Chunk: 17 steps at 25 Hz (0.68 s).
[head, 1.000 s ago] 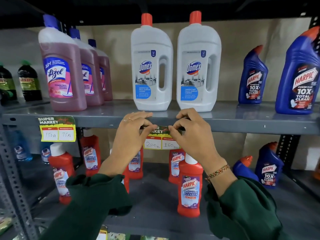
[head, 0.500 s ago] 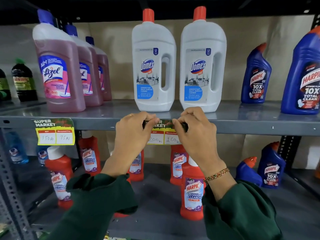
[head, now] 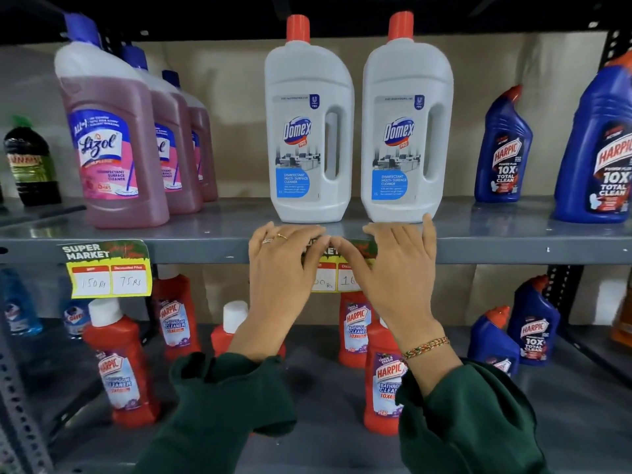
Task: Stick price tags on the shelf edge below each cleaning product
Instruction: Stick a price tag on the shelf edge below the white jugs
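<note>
Two white Domex bottles (head: 309,131) stand on the grey metal shelf. Below them a yellow and green price tag (head: 337,273) lies against the shelf edge (head: 205,249), mostly covered by my hands. My left hand (head: 284,268) and my right hand (head: 390,268) rest flat on the tag with fingers spread, fingertips meeting over its top strip. Another price tag (head: 107,270), marked 150 and 75, sticks on the edge below the pink Lizol bottles (head: 109,138).
Blue Harpic bottles (head: 502,148) stand at the right of the upper shelf, a dark bottle (head: 30,162) at the far left. The lower shelf holds several red Harpic bathroom cleaner bottles (head: 119,367) and blue Harpic bottles (head: 531,330). Perforated uprights (head: 17,405) frame the rack.
My hands went from pinching the tag's top corners to lying flat with fingers spread over it. The tag now sits against the shelf edge. The view moved closer.
</note>
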### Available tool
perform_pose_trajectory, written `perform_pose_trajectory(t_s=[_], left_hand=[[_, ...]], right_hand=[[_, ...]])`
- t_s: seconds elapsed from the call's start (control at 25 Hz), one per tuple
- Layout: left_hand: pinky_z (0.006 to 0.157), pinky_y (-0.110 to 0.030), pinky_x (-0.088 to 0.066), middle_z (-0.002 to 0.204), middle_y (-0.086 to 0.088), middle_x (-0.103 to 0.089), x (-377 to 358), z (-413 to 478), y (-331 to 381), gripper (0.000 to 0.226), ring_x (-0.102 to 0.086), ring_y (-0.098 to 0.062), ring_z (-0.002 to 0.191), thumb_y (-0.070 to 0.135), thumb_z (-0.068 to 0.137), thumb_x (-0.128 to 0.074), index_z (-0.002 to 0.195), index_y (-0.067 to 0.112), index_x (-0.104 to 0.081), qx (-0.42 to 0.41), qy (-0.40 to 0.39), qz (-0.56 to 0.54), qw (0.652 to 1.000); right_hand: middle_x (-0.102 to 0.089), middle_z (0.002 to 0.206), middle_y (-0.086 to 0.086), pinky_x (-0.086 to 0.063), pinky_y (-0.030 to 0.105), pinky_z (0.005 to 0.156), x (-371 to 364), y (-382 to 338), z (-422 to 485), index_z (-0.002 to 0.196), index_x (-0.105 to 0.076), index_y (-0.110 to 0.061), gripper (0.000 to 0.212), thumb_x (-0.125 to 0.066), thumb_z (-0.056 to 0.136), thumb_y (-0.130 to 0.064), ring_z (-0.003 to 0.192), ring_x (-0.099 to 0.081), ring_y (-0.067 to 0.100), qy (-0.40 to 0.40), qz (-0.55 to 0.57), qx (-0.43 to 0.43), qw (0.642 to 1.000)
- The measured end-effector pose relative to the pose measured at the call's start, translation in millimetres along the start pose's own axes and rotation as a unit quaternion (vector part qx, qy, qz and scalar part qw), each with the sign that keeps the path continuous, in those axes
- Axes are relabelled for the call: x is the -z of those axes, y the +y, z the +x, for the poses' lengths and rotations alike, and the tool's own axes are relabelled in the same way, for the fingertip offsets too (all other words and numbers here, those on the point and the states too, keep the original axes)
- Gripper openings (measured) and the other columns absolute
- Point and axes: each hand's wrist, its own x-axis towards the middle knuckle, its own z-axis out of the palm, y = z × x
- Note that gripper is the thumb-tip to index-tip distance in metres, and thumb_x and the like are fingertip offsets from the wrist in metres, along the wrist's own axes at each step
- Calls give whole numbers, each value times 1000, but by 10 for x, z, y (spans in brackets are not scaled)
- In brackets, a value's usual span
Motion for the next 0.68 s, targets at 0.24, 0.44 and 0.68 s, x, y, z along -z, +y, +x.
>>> perform_pose_trajectory(t_s=[0.24, 0.44, 0.68], left_hand=[[87, -28, -28, 87, 4, -73, 87, 67, -44, 19, -60, -16, 83, 30, 86, -54, 94, 21, -70, -1, -17, -35, 999], [85, -38, -38, 91, -9, -73, 61, -2, -83, 29, -62, -24, 79, 6, 84, -52, 110, 8, -64, -42, 2, -11, 999], [92, -7, -33, 145, -6, -37, 73, 68, 76, 53, -56, -15, 106, -19, 83, -41, 123, 13, -55, 68, 37, -91, 993]], right_hand=[[-72, 83, 10, -33, 45, 102, -19, 72, -28, 86, -66, -9, 35, -54, 85, -41, 86, -62, 27, 45, 9, 44, 998], [-71, 85, 10, -39, 39, 89, -53, 139, -34, 86, -66, -7, 23, -52, 90, -25, 83, -61, 28, 56, 18, 79, 995], [-69, 98, 20, -47, 43, 86, 42, 189, -30, 105, -60, 2, 32, -41, 83, -11, 92, -63, 34, 28, 49, 86, 995]])
